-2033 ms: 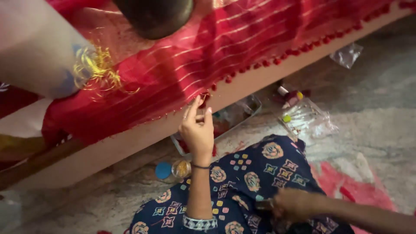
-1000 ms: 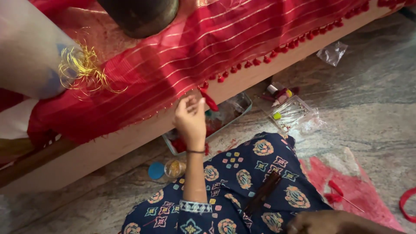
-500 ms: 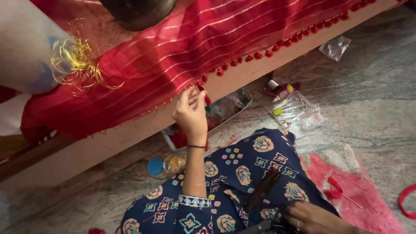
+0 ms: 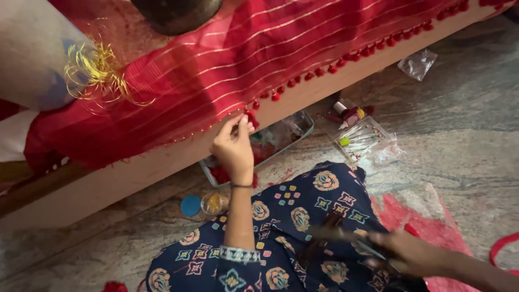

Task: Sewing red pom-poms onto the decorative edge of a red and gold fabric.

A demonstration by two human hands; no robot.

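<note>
With a red tassel (image 4: pixel 251 118) pinched by the left hand (image 4: pixel 233 148) at the red cloth (image 4: pixel 216 65) edge, and the blurred right hand (image 4: pixel 413 253) seemingly closed on scissors (image 4: pixel 346 240), threads could be snagged.

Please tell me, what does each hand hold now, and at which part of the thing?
The left hand pinches the red cloth at its tasselled lower edge. The right hand grips a thin dark tool near one end; blur hides what it is.

Soft, even indoor light, no hard shadows; the right hand (image 4: pixel 413 251) smears with motion blur, elsewhere fairly sharp.
</note>
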